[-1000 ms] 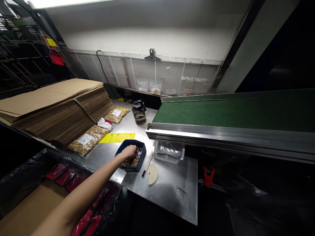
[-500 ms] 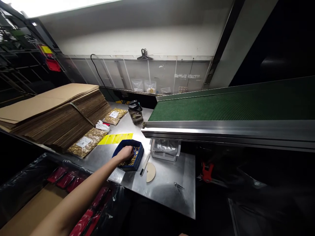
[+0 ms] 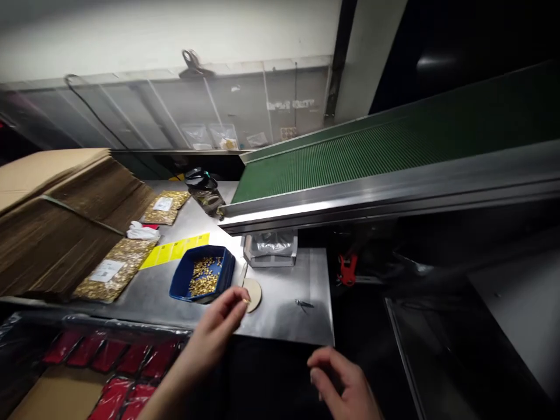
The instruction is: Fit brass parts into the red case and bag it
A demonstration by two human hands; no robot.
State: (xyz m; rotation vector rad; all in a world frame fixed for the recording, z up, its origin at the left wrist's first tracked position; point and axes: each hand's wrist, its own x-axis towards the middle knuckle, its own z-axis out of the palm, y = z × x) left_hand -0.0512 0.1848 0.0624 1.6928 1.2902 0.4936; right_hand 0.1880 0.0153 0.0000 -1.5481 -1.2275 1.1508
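Left hand [image 3: 214, 329] now out of blue tray [image 3: 184, 280], pinching brass piece [image 3: 245, 301]; right hand [image 3: 343, 382] loosely spread.

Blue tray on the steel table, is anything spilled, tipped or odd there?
Nothing stands out. The blue tray sits flat with the small gold parts inside it, none scattered on the steel table. The left hand pinches one at its fingers.

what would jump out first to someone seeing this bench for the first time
Probably the blue tray of small gold parts at mid-table, with the left hand just in front of it pinching one gold piece at its fingers. Next, the long green conveyor belt slanting across the right, and the stack of flat cardboard on the left.
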